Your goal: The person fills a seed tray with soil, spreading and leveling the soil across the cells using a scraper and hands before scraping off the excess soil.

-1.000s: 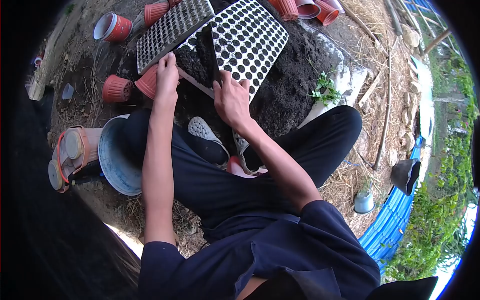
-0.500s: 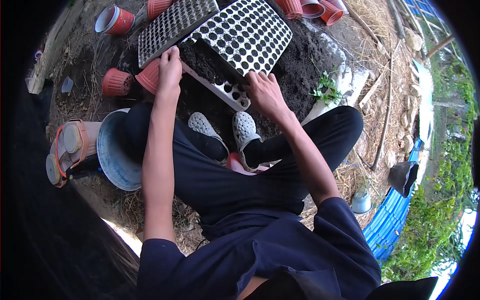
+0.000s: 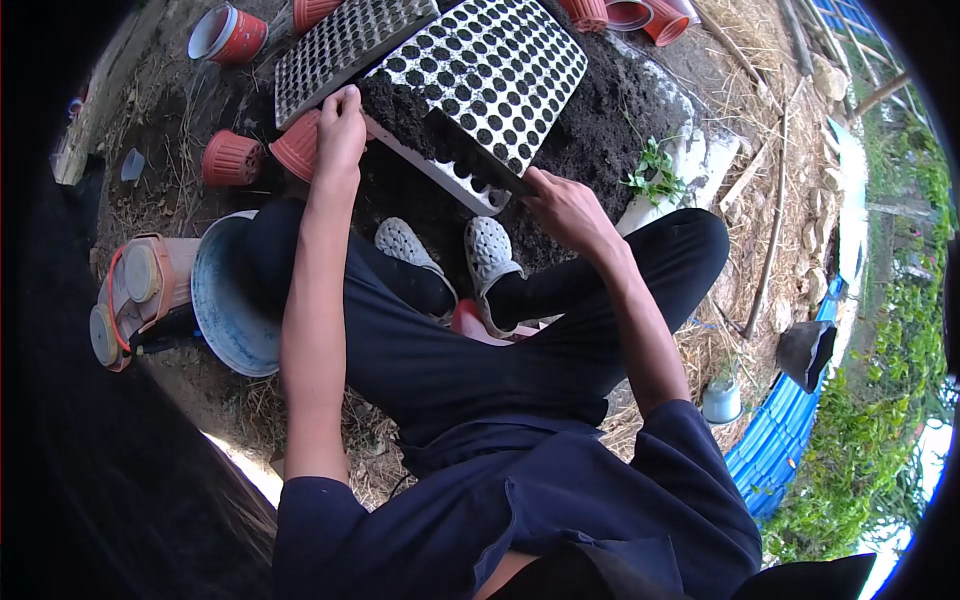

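A white seedling tray (image 3: 497,78) with rows of round cells lies before me, most of its visible cells filled with dark soil. My left hand (image 3: 342,128) is closed on the tray's left corner. In my right hand (image 3: 566,207) is the end of a dark flat strip (image 3: 478,150), which lies slantwise across the tray's near part. Loose soil (image 3: 395,112) is heaped on the tray to the left of the strip. Under the strip, a few cells at the near edge are partly hidden.
A second seedling tray (image 3: 345,48) lies at the left. Red pots (image 3: 232,160) and a red tub (image 3: 230,35) stand around it. Dark soil (image 3: 610,110) and a leafy plant (image 3: 655,172) are at the right. A blue basin (image 3: 235,300) sits beside my left knee.
My right hand has drawn the dark strip down and to the right, towards the tray's near right corner. Soil now covers more of the near cells. My left hand stays at its corner.
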A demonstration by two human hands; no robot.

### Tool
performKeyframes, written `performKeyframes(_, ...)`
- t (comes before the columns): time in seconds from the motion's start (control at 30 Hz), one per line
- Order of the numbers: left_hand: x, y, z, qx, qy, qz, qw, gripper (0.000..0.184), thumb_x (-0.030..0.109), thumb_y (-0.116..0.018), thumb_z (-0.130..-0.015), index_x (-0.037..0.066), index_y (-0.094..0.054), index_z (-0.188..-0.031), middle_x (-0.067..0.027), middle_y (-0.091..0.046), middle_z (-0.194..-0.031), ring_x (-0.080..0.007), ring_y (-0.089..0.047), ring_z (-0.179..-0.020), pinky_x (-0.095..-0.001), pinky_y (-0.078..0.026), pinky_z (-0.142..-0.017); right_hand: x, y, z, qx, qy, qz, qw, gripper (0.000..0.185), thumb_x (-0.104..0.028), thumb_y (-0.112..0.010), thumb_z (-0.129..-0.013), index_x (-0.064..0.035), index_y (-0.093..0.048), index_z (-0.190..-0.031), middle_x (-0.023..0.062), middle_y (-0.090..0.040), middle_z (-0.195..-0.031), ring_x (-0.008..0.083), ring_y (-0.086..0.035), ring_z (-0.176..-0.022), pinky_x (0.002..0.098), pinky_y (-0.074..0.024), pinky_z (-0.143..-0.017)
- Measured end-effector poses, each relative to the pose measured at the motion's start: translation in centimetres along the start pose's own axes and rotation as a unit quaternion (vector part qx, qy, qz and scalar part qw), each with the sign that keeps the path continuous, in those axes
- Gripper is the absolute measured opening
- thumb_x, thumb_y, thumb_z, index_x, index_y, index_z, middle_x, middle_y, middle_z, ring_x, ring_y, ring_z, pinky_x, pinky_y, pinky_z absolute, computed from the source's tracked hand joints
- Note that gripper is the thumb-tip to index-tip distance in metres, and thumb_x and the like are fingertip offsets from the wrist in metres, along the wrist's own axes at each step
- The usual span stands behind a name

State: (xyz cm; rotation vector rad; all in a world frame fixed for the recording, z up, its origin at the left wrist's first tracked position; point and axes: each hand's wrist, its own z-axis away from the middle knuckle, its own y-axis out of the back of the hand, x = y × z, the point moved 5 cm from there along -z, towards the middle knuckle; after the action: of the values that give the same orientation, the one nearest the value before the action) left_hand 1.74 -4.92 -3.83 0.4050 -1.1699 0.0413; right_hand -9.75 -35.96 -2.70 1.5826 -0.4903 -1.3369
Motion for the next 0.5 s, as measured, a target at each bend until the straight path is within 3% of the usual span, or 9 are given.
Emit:
performKeyframes(0.37,0.2,-1.6,0.5,-0.005,-0.01,-0.013,1.0,0.037,0.042,-0.05,-0.105,0.011,-0.059,-0.124,-0.0015,-0.068,-0.1,-0.0125,-0.067,-0.077,-0.027,-0.048,-0.065,1.5,0.8,1.9,-0.001,-0.009,0.017,1.0,0.017,-0.017,-0.061,-0.094,-0.0066,-0.053,-0.105,0.0163,-0.063,-0.09,0.038,-0.065,-0.088,0.0473,-0.0502,-0.074)
performKeyframes(0.5,0.2,-1.5,0.4,-0.011,0.007,0.011,1.0,0.041,0.04,-0.05,-0.104,0.007,-0.059,-0.127,-0.0037,-0.064,-0.096,-0.0141,-0.061,-0.08,-0.0308,-0.05,-0.063,1.5,0.7,2.3,0.01,-0.011,0.027,1.0,0.013,-0.011,-0.058,-0.092,-0.0056,-0.051,-0.102,0.0151,-0.06,-0.086,0.0364,-0.065,-0.086,0.0471,-0.0513,-0.072)
